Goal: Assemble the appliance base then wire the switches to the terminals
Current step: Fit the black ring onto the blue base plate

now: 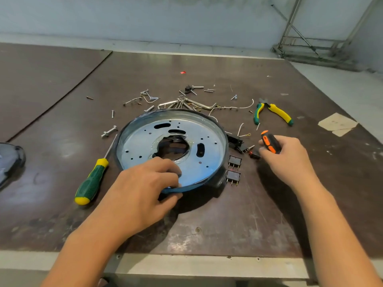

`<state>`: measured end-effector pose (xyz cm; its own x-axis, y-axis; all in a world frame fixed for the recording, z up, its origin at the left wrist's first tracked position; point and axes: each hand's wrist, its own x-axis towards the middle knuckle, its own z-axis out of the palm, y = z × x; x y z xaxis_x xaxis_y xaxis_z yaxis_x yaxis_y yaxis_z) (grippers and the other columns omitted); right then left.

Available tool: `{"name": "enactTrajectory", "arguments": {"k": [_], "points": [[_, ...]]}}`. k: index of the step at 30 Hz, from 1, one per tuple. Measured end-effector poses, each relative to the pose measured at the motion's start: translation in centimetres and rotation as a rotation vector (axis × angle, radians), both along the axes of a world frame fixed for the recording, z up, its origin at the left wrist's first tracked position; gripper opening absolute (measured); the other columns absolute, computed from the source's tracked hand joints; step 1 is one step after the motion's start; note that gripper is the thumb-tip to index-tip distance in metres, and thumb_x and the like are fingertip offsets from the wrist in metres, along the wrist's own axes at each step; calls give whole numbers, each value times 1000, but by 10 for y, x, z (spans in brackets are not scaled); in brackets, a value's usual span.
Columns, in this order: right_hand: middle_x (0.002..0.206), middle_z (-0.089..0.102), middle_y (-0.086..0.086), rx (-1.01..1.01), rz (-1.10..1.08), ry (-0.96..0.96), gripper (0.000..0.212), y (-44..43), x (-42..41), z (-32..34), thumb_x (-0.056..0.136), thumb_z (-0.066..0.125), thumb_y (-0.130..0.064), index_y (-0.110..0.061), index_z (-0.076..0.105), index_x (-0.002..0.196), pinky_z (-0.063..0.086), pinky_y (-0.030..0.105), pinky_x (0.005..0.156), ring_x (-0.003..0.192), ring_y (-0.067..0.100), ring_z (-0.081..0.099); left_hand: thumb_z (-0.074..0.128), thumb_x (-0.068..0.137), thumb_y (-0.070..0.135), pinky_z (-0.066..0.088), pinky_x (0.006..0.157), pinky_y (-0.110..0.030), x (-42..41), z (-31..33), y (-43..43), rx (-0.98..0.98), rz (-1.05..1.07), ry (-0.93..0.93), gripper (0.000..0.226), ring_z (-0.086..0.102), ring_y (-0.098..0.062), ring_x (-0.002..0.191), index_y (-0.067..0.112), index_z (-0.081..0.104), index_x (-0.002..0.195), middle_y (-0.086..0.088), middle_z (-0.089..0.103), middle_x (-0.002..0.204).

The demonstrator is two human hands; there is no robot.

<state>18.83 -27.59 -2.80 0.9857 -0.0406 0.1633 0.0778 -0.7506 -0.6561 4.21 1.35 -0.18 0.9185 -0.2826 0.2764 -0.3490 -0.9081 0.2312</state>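
Note:
A round metal appliance base (145,139) with a dark rim and a central hole lies on the brown table. My left hand (143,189) grips its near rim, thumb outside and fingers curled inside. To the base's right my right hand (290,160) holds an orange-and-black screwdriver (269,141) by the handle; its tip is hidden. Two black rocker switches (234,161) (233,176) lie beside the base's right edge. More black switch parts (238,142) and loose white wires (241,129) lie just behind them.
A green-and-yellow screwdriver (92,179) lies left of the base. Yellow-green pliers (273,111) rest at the right rear. Screws, bolts and hex keys (186,103) are scattered behind the base. A dark part (10,160) sits at the left edge. Tape patch (337,124) far right.

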Motion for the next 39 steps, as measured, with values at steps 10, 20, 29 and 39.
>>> {"name": "enactTrajectory", "arguments": {"k": [10,20,29,39], "points": [[136,59,0,-224,163,56,31,6,5,-9,85,66,-10,-18,71,115,43,33,88,115,27,58,79,76,36,57,54,-34,1,1,-3,-13,44,20,16,64,-3,88,33,63,74,25,65,109],[87,61,-1,-276,72,27,15,10,8,-14,86,70,-19,-30,63,78,44,35,69,83,26,56,80,75,36,57,56,-38,2,0,0,-27,47,19,16,67,-6,84,34,64,74,27,65,108],[68,58,-7,-361,-22,61,11,9,6,-9,81,75,-30,-31,63,80,39,29,56,73,24,54,79,75,37,57,54,-38,3,-1,1,-41,26,4,17,67,-7,85,34,63,73,27,66,105],[93,62,1,-471,-35,5,5,12,3,-8,91,69,-35,-30,70,92,40,33,63,79,27,56,64,72,43,58,59,-38,4,-1,1,-56,40,24,11,67,-5,88,34,68,74,29,67,106]]}}
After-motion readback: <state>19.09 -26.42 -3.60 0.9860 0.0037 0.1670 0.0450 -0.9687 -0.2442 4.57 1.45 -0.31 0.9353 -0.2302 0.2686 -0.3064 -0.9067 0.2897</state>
